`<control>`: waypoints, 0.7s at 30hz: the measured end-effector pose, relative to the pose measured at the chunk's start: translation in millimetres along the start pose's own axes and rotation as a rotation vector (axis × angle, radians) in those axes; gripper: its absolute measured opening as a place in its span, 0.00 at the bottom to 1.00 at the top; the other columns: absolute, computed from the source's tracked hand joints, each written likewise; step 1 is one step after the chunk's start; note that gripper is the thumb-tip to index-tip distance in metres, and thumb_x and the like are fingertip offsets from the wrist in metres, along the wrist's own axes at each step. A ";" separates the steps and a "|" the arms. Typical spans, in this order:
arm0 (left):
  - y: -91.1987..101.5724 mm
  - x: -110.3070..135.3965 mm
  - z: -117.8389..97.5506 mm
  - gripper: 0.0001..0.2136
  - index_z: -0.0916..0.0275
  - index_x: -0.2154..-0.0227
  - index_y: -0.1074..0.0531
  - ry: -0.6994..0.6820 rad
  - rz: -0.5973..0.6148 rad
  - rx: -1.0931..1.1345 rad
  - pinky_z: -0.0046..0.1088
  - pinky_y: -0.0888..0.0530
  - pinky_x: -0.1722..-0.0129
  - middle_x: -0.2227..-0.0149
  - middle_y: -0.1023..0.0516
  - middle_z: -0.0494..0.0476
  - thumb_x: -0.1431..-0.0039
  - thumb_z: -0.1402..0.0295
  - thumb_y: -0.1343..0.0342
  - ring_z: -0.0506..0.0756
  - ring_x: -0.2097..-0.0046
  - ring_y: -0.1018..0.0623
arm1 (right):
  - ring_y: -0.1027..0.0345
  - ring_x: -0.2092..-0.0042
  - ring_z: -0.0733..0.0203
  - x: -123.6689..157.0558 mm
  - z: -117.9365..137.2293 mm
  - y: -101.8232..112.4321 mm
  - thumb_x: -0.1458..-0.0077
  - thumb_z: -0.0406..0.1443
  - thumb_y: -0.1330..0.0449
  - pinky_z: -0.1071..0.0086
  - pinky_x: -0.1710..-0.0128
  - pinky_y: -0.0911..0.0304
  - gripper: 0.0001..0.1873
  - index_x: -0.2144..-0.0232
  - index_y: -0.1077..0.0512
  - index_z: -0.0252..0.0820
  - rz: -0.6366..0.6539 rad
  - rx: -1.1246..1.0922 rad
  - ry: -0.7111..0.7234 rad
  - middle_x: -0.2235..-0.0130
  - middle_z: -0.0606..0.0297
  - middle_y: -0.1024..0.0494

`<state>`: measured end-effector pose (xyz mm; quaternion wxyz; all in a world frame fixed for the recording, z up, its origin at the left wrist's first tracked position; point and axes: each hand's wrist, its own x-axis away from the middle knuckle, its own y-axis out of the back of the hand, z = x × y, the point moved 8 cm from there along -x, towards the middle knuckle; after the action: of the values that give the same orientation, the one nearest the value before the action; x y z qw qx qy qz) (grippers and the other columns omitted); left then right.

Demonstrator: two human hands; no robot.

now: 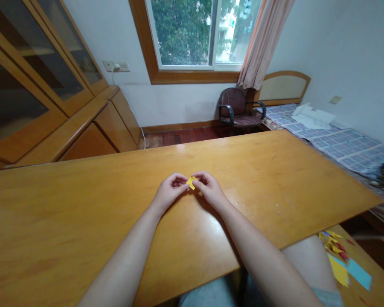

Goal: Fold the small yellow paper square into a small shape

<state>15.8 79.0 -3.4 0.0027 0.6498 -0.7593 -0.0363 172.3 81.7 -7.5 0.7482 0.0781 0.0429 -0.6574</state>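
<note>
A small folded piece of yellow paper (191, 181) is pinched between both hands over the middle of the wooden table (83, 221). My left hand (171, 189) curls its fingers in on the paper's left side. On the right side, my right hand (208, 187) grips it with thumb and fingers pressed together. Both wrists rest on the tabletop.
Coloured paper sheets and small folded pieces (339, 253) lie on a low surface at the lower right. A wooden cabinet (45, 98) stands on the left, an office chair (235, 108) under the window, and a bed (333, 136) on the right.
</note>
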 end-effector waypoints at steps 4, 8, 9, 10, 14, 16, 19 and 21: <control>-3.0 0.4 0.3 0.17 0.64 0.66 0.29 0.052 0.012 0.082 0.29 0.24 0.67 0.69 0.24 0.51 0.55 0.62 0.32 0.52 0.69 0.22 | 0.33 0.65 0.63 0.6 3.8 0.8 0.48 0.37 0.38 0.69 0.62 0.38 0.11 0.60 0.26 0.42 -0.013 -0.007 0.007 0.65 0.66 0.25; -4.4 0.8 -2.1 0.16 0.64 0.67 0.29 0.065 0.031 0.075 0.28 0.24 0.67 0.71 0.23 0.52 0.54 0.61 0.32 0.52 0.69 0.22 | 0.34 0.65 0.64 1.4 5.1 1.2 0.48 0.36 0.38 0.71 0.64 0.39 0.12 0.59 0.27 0.43 -0.020 -0.030 0.003 0.66 0.67 0.26; -4.7 0.9 -2.4 0.15 0.64 0.67 0.29 0.065 0.039 0.066 0.27 0.25 0.67 0.72 0.23 0.52 0.54 0.61 0.33 0.52 0.69 0.22 | 0.34 0.65 0.64 1.6 5.1 1.1 0.48 0.36 0.38 0.71 0.64 0.39 0.12 0.58 0.27 0.43 -0.019 -0.033 0.002 0.65 0.67 0.26; -5.3 1.1 -2.6 0.15 0.64 0.67 0.28 0.065 0.050 0.055 0.27 0.25 0.67 0.72 0.22 0.52 0.53 0.61 0.33 0.52 0.69 0.22 | 0.34 0.66 0.64 1.7 5.1 1.0 0.48 0.36 0.38 0.71 0.64 0.39 0.13 0.58 0.27 0.43 -0.018 -0.033 0.002 0.65 0.67 0.26; -7.2 2.5 -0.6 0.14 0.64 0.69 0.28 0.084 0.087 0.034 0.27 0.25 0.67 0.73 0.21 0.53 0.52 0.59 0.34 0.52 0.70 0.22 | 0.34 0.65 0.64 2.1 5.4 0.8 0.47 0.36 0.38 0.70 0.64 0.39 0.13 0.58 0.27 0.43 -0.015 -0.020 -0.001 0.65 0.67 0.27; -7.7 3.3 0.6 0.15 0.64 0.70 0.28 0.105 0.092 0.047 0.28 0.24 0.67 0.73 0.21 0.54 0.53 0.58 0.33 0.52 0.70 0.21 | 0.34 0.65 0.64 2.4 6.6 0.9 0.48 0.35 0.39 0.70 0.63 0.38 0.13 0.58 0.27 0.44 -0.015 -0.009 0.006 0.65 0.67 0.27; -8.4 4.1 0.0 0.16 0.64 0.70 0.28 0.119 0.098 0.057 0.28 0.24 0.68 0.73 0.21 0.54 0.54 0.57 0.33 0.53 0.71 0.21 | 0.33 0.64 0.64 2.8 7.7 0.5 0.47 0.35 0.39 0.70 0.62 0.38 0.12 0.58 0.28 0.43 -0.007 0.016 0.014 0.65 0.67 0.26; -8.6 4.3 -1.4 0.16 0.64 0.70 0.28 0.122 0.100 0.052 0.28 0.24 0.68 0.74 0.20 0.55 0.54 0.57 0.33 0.53 0.71 0.21 | 0.33 0.64 0.64 2.9 7.2 0.1 0.47 0.35 0.39 0.69 0.62 0.38 0.12 0.58 0.28 0.43 -0.002 0.035 0.018 0.64 0.66 0.26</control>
<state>23.7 73.4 -2.8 0.0339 0.6120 -0.7898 0.0233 172.5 77.6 -0.8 0.7456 0.0971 0.0382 -0.6582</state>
